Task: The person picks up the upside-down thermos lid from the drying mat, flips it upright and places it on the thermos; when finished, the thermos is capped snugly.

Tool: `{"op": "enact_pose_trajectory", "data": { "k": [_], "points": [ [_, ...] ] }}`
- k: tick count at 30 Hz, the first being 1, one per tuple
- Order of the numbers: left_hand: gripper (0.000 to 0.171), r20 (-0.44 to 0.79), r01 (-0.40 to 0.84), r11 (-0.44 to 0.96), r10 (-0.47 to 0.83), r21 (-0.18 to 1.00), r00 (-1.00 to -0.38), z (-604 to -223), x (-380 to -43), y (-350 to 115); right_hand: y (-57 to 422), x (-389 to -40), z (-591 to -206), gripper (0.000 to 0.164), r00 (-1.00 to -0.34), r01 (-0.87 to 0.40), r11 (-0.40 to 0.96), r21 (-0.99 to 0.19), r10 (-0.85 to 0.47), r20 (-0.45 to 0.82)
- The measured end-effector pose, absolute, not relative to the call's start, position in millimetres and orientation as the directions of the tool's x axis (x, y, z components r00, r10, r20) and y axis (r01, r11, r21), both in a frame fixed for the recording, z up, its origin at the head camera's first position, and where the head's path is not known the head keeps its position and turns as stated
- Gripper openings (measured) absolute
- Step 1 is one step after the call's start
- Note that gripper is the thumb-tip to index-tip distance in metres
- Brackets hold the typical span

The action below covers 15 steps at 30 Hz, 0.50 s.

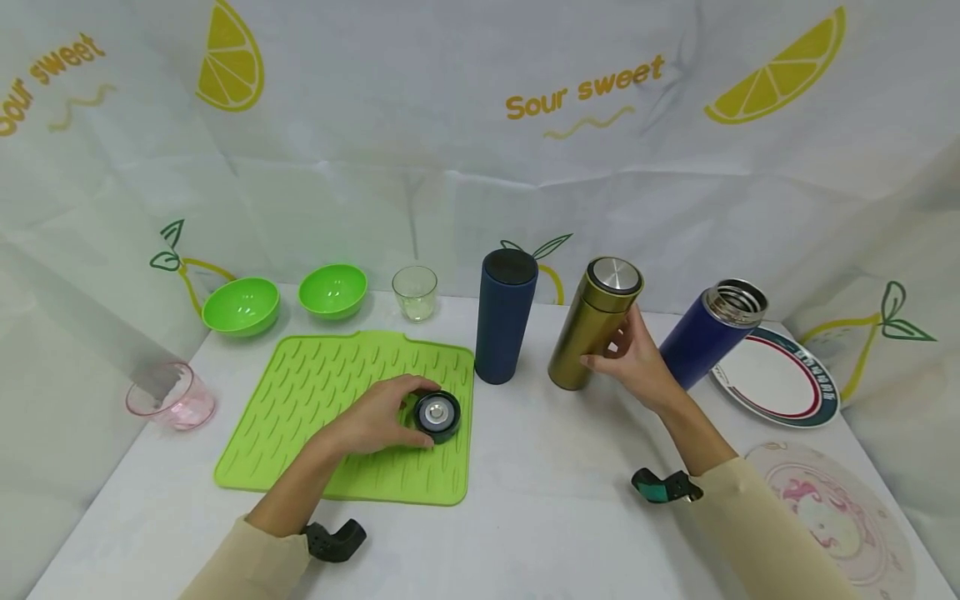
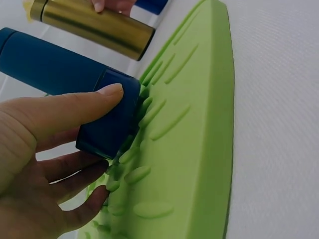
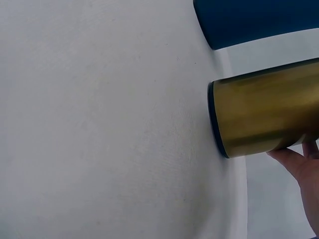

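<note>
On the green ridged mat (image 1: 360, 375) lies a dark blue bottle lid (image 1: 437, 417), its inner side facing up in the head view. My left hand (image 1: 378, 421) holds this lid between thumb and fingers; the left wrist view shows the thumb (image 2: 75, 109) lying along its side. A gold thermos (image 1: 588, 333) with a steel-topped cap stands on the table, and my right hand (image 1: 633, 362) grips it from the right. In the right wrist view the thermos base (image 3: 249, 114) meets the white surface. Part of the right fingers is hidden behind the thermos.
A capped dark blue thermos (image 1: 506, 321) stands left of the gold one; a lidless blue thermos (image 1: 701, 337) stands right. Two green bowls (image 1: 242, 307) and a clear glass (image 1: 415, 293) line the back. A pink glass (image 1: 176, 400) is left, plates (image 1: 776, 375) right.
</note>
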State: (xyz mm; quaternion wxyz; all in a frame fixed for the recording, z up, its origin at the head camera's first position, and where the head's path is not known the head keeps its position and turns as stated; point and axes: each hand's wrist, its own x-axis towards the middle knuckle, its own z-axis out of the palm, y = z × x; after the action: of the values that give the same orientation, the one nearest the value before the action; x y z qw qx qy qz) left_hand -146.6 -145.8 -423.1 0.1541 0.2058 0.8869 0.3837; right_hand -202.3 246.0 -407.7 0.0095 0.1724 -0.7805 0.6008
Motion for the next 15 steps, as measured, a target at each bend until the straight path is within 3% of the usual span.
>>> {"op": "enact_pose_trajectory", "data": {
  "k": [10, 15],
  "points": [
    [0.070, -0.098, 0.244, 0.617, 0.467, 0.748, -0.879, -423.4, -147.1, -142.6, 246.9, -192.9, -405.2, 0.102, -0.951, -0.245, 0.238, -0.940, -0.245, 0.186],
    [0.071, -0.095, 0.220, 0.608, 0.442, 0.763, -0.892, -420.1, -146.0, -138.9, 249.8, -178.1, -405.4, 0.113, -0.952, -0.237, 0.267, -0.934, -0.255, 0.168]
  ]
}}
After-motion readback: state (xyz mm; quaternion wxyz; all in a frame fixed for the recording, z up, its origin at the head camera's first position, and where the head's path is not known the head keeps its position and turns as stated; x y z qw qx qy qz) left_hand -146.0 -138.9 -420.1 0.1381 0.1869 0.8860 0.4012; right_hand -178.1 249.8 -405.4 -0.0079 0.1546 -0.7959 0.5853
